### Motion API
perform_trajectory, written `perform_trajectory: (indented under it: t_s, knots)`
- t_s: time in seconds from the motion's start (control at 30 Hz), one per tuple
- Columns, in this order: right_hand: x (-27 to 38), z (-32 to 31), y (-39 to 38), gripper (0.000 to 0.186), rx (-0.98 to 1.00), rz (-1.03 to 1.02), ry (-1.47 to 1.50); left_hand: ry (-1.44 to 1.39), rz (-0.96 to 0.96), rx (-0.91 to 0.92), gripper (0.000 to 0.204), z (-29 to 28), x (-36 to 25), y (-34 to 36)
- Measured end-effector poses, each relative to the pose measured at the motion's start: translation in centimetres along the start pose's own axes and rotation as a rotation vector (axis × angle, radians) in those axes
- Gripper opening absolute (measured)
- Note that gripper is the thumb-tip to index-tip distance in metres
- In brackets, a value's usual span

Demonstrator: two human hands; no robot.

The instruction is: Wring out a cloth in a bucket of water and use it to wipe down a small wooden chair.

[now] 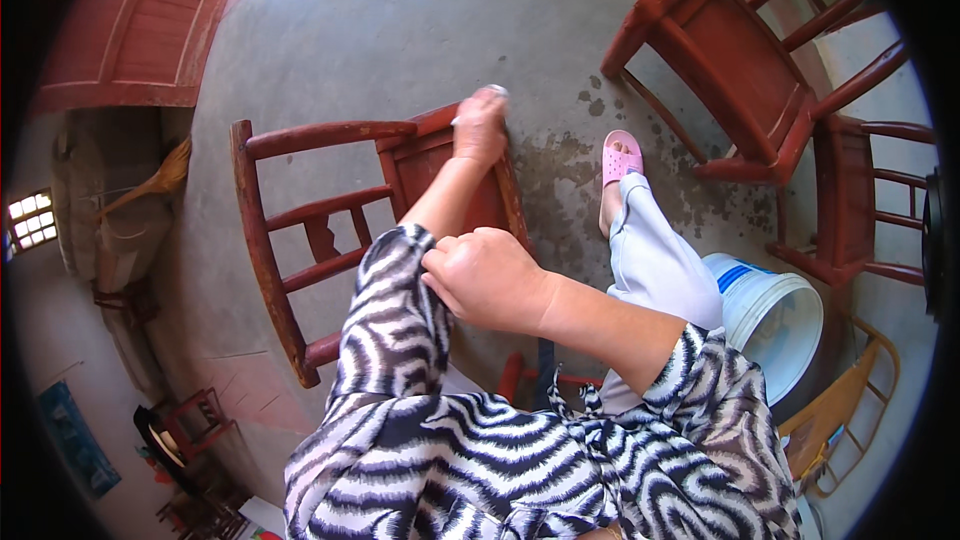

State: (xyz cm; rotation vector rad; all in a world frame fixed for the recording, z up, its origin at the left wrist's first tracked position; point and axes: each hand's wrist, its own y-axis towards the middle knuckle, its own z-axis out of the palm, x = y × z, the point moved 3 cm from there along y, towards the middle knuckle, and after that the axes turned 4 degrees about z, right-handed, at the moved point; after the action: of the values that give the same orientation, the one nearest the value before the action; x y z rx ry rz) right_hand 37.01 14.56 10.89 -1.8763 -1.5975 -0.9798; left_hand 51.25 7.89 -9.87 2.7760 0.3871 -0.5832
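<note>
A worn red wooden chair (405,128) stands in front of me, its slatted back toward the left. At the seat's far edge my left hand (481,130) is closed, with a small white bit (497,91), perhaps cloth, showing at its fingertips; most of it is hidden. My right hand (485,275) crosses my body. Its fingers are closed on the black-and-white striped left sleeve (385,315), near the elbow. Part of the chair seat is covered by my arms.
Two more red chairs (735,70) (845,195) stand at the right. A white bucket (775,325) sits beside my leg, near a yellowish framed chair (845,420). Wet spots mark the concrete floor (570,175) around my pink slipper (621,155). At the left are a red wooden panel (135,30) and a broom (165,175).
</note>
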Motion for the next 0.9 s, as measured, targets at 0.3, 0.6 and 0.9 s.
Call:
perform_trajectory:
  t_s: [0.3,0.6,0.9]
  knots:
    - [-0.3,0.3,-0.2,0.017,-0.015,0.052,0.022,0.232,0.132,0.113,0.046,-0.1,-0.8,-2.4]
    - [-0.3,0.0,-0.3,0.017,-0.112,0.017,0.028,0.098,-0.065,0.015,0.031,-2.4,-2.2,-7.0]
    - [0.1,-0.7,-1.2,0.018,-0.062,0.008,0.020,0.157,0.048,-0.078,0.027,-3.6,0.4,-2.9]
